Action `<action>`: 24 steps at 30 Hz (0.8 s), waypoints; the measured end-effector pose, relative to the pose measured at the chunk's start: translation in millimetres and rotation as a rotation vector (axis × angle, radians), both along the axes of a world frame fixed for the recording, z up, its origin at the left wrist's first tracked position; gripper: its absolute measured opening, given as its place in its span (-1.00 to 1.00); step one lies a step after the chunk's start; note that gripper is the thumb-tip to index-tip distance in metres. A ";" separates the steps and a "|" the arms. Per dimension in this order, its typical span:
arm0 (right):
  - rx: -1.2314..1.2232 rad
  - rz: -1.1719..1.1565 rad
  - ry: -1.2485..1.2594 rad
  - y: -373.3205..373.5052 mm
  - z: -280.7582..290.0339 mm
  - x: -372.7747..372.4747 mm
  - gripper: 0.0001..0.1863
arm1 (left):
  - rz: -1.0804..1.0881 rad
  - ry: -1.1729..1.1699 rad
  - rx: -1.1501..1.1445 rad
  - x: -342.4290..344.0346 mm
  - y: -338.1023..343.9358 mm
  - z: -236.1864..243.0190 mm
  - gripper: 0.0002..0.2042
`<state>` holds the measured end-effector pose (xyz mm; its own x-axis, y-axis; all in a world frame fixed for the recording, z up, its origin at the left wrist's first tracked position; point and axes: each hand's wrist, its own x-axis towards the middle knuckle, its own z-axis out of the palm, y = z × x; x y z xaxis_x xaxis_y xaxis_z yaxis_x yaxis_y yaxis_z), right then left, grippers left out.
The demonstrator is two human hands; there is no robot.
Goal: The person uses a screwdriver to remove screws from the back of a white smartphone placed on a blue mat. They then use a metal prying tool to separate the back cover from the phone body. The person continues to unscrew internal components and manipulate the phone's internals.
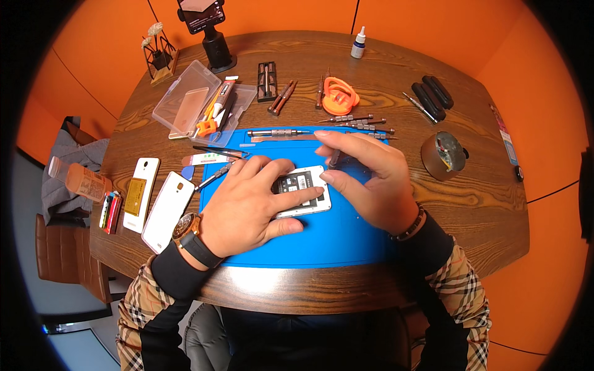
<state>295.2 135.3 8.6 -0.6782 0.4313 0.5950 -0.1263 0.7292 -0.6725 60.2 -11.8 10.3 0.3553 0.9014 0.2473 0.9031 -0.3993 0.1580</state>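
Observation:
A white smartphone (322,188) with its back cover off lies on a blue mat (346,247), its black battery and inner frame showing. My left hand (247,201) rests over the phone's left part, fingers spread, the index finger lying across the battery. Above the phone's right end, my right hand (374,179) pinches a short dark screwdriver (335,159) held upright between thumb and fingers. Its tip is too small to make out. A silver screwdriver (278,132) lies along the mat's far edge, beyond both hands.
Left of the mat lie a white back cover (168,210) and another white phone (140,195). Farther back stand a clear plastic box (185,93) and a phone stand (216,52). An orange suction cup (340,97), several screwdrivers (365,125) and a brown pot (436,157) sit beyond and right.

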 end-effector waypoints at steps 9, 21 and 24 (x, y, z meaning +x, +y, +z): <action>-0.066 -0.030 0.060 -2.2 -4.8 -4.5 -0.34 | 0.014 -0.016 0.000 1.9 -0.6 -0.5 -0.32; -0.029 0.031 -0.066 0.1 2.7 1.1 -0.31 | 0.015 -0.019 -0.001 2.0 -0.3 -0.6 -0.34; -0.062 0.020 -0.060 1.0 2.6 0.8 -0.30 | 0.017 -0.026 -0.005 2.3 -0.6 -0.1 -0.34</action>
<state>296.0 136.4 11.2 -0.7206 0.4519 0.5259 -0.0987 0.6840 -0.7228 62.5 -12.4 10.3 0.3334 0.9087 0.2512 0.9054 -0.3829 0.1832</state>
